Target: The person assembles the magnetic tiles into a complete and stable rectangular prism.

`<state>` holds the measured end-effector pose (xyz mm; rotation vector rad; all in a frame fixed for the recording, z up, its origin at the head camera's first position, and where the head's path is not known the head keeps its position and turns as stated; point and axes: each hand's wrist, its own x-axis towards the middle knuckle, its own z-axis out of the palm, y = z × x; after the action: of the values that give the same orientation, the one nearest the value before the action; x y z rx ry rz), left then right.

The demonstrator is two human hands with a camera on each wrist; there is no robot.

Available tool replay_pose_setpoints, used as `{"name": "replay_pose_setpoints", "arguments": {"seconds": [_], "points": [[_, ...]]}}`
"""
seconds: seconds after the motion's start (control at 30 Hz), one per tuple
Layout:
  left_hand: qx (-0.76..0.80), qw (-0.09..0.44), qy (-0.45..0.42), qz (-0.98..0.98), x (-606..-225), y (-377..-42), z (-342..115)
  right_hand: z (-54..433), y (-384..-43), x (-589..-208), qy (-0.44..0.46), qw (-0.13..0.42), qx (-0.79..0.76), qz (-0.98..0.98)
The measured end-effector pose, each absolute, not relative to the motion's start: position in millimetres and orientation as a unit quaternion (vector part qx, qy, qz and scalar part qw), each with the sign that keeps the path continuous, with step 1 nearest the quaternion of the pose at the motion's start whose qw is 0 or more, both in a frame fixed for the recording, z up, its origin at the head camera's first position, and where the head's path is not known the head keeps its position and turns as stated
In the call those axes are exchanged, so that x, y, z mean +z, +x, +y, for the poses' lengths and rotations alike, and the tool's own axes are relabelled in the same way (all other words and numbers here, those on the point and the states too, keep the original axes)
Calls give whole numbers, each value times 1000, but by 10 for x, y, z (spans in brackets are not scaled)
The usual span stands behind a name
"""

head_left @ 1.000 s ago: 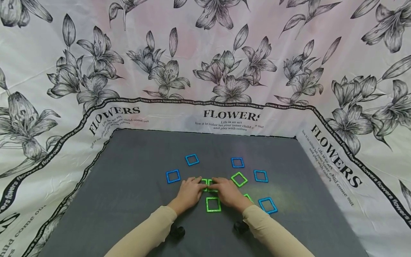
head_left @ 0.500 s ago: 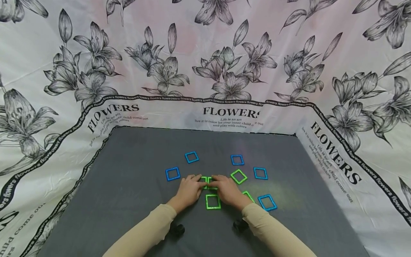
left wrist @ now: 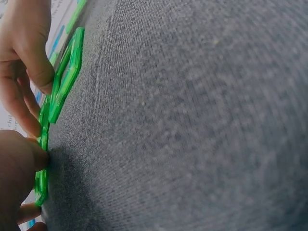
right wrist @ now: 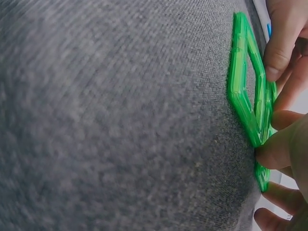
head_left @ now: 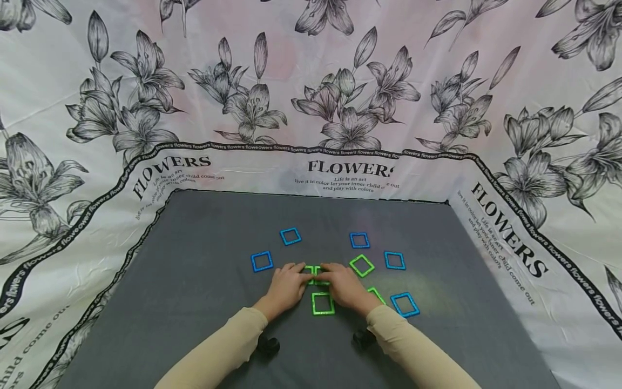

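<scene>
Two green square frame tiles lie edge to edge at the middle of the dark table. My left hand [head_left: 285, 284] pinches the left green tile [left wrist: 40, 186] between thumb and fingers. With thumb and fingers, my right hand [head_left: 347, 285] holds the right green tile [right wrist: 261, 175] at its edges. Both thumbs come close together near the shared edge, and the hands hide the outer sides of the tiles. Just nearer to me, between the wrists, a third green square [head_left: 323, 313] lies flat, apart from both hands.
Beyond the left hand lie two blue squares, one nearer [head_left: 261, 253] and one farther [head_left: 288, 230]. Around the right hand are a green square [head_left: 368, 272], another green square [head_left: 379, 296] partly hidden by the forearm, and several blue squares, including a near one [head_left: 411, 314]. Flowered cloth walls surround the table.
The head view has tilted slightly downward, so the scene sits a little higher. Hands and tiles keep nearly the same places, with both grips held.
</scene>
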<state>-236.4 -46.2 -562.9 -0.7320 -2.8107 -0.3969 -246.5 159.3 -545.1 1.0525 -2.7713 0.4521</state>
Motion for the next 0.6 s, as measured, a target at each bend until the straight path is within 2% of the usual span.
{"name": "replay_pose_setpoints", "arguments": {"seconds": [0.6], "points": [[-145, 93, -235, -957, -5633, -2364, -440, 1602, -2446, -5458, 341, 68, 154, -925]]}}
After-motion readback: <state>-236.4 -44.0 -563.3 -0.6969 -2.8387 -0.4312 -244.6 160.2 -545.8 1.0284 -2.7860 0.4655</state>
